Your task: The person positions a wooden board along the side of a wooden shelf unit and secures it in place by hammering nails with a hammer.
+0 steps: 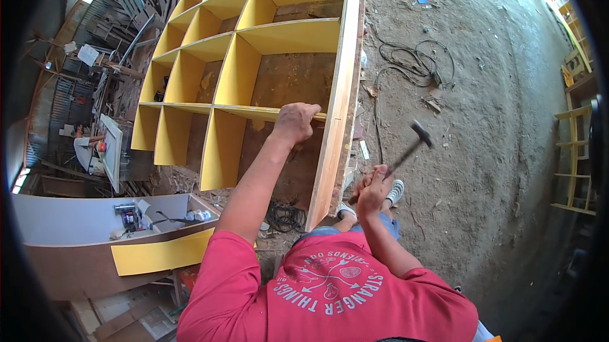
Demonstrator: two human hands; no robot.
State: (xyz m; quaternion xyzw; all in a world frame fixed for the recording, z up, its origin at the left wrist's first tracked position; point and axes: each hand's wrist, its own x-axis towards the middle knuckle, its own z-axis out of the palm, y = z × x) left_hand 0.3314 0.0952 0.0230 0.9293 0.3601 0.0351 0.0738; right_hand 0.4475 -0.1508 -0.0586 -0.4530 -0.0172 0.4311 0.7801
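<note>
My left hand (295, 123) is closed over the top edge of a yellow divider board (244, 111), close to where it meets the long side board. Whether a small piece such as a nail is between its fingers, I cannot make out. The divider belongs to a large yellow shelf frame (238, 69) with several open compartments. Along its right side runs a pale wooden side board (337, 113). My right hand (374, 191) grips the handle of a hammer (409, 151), held to the right of that board and apart from it. The hammer's dark head points up and away.
A coiled black cable (419, 63) lies on the dirt floor (482, 151) at right. An open box-like cabinet (76, 240) with small items and a yellow panel (162, 254) stands at left. Scrap wood (136, 6) is piled far left; yellow frames (574, 158) line the right edge.
</note>
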